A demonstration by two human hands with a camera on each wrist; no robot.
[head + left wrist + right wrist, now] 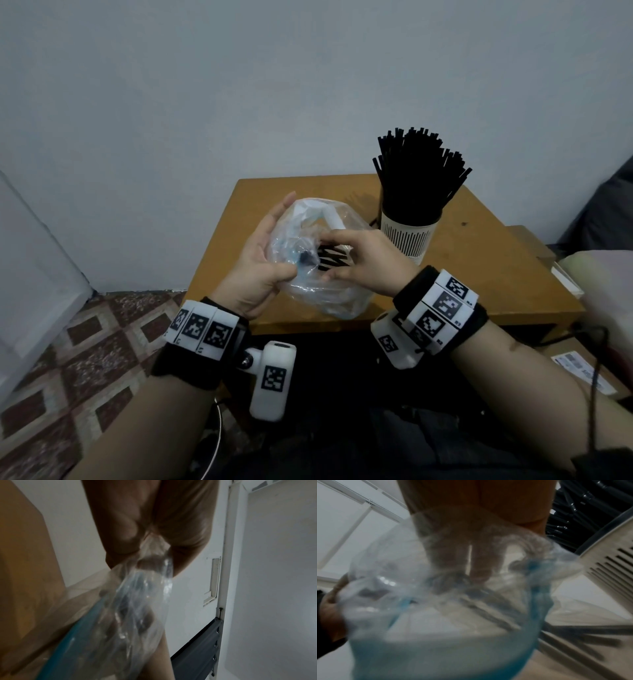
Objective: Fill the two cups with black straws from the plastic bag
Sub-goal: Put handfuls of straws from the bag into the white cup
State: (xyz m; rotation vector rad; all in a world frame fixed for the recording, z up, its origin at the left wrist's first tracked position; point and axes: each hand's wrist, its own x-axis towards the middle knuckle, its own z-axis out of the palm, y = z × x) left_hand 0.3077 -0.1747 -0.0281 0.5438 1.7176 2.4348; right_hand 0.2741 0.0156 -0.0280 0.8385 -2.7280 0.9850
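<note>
Both hands hold a clear plastic bag [318, 294] with a blue strip above the table's near edge. My left hand [274, 240] pinches its plastic under the thumb, fingers straight behind it; the left wrist view shows that pinch [152, 539] on the bag [133, 608]. My right hand [330, 256] curls over the bag from the right, fingers [471, 563] seen through blurred plastic [436, 642]. A few black straws [306, 257] [489, 609] lie inside. A striped cream cup [409, 236] [607, 561] stands behind, packed with black straws [421, 168]. A striped shape shows through the bag, perhaps the second cup.
The small wooden table [496, 274] stands against a pale wall. Cardboard boxes [582, 370] and white packages crowd its right side. A patterned floor [85, 342] and a white panel [34, 274] lie to the left.
</note>
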